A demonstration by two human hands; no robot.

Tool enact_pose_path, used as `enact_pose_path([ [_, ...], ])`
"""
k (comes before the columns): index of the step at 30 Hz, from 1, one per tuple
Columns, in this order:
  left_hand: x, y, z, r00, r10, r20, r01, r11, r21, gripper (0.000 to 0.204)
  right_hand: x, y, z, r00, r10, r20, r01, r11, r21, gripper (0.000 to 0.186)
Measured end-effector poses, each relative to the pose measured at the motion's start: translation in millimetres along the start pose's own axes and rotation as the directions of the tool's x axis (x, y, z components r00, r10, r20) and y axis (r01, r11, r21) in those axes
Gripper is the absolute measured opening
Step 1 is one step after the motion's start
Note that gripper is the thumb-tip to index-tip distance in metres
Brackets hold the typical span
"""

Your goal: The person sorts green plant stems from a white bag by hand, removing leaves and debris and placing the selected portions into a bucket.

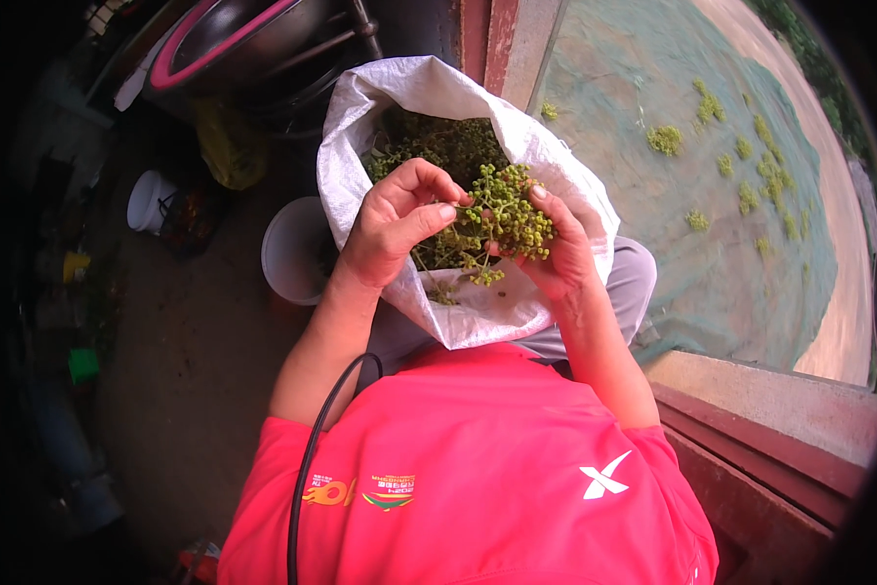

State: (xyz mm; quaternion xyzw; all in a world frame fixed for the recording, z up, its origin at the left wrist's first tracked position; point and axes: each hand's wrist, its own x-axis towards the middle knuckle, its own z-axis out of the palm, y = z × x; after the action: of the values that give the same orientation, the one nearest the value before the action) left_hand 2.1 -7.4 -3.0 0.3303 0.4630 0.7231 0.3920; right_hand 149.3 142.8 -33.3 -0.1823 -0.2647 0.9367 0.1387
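Note:
A cluster of small green berries [505, 216] on thin stems is held up over the mouth of a white woven sack [419, 80]. My right hand [565, 244] grips its right side, the thumb on top of the berries. At its left edge my left hand [399, 219] is closed in a pinch, thumb against fingers, on the cluster's stems or berries. Inside the sack lie more dark green berry clusters [448, 141]. The open sack rests against my legs, its rim folded outward below both wrists.
A white bucket [294, 252] stands left of the sack. Behind it are a pink-rimmed metal basin [234, 49], a yellow bag [229, 146] and a small white container [150, 202]. To the right, beyond a sill [770, 400], several berry clusters [665, 140] lie scattered on a green sheet [614, 185].

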Motion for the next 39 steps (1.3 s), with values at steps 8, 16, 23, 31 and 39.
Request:
enact_pose_path([
  [8, -1.3, 9.7, 2.4, 0.998, -0.062, 0.003, 0.051, 0.843, 0.536, 0.014, -1.7, 1.0, 6.7, 0.999, -0.032, 0.009, 0.033, 0.995, -0.099, 0.046],
  [16, -1.3, 14.6, -5.9, 0.952, -0.305, 0.009, 0.279, 0.883, 0.377, 0.01, -4.9, 0.1, 10.3, 0.998, -0.068, 0.015, 0.069, 0.987, -0.148, 0.047],
  [23, -0.8, 5.4, -6.5, 0.994, 0.103, 0.041, -0.105, 0.759, 0.643, 0.007, -2.5, 4.4, 1.9, 0.998, -0.059, 0.006, 0.059, 0.99, -0.129, 0.046],
  [31, -13.1, 18.3, -4.3, 0.976, 0.087, -0.198, -0.132, 0.964, -0.23, 0.01, -2.9, 3.8, 3.3, 0.988, -0.064, -0.137, 0.064, 0.998, -0.003, 0.038],
  [39, -27.9, 5.9, 11.0, 0.938, -0.3, -0.172, 0.291, 0.954, -0.08, 0.018, 2.4, 5.4, 10.7, 0.974, -0.158, -0.165, 0.156, 0.987, -0.026, 0.036],
])
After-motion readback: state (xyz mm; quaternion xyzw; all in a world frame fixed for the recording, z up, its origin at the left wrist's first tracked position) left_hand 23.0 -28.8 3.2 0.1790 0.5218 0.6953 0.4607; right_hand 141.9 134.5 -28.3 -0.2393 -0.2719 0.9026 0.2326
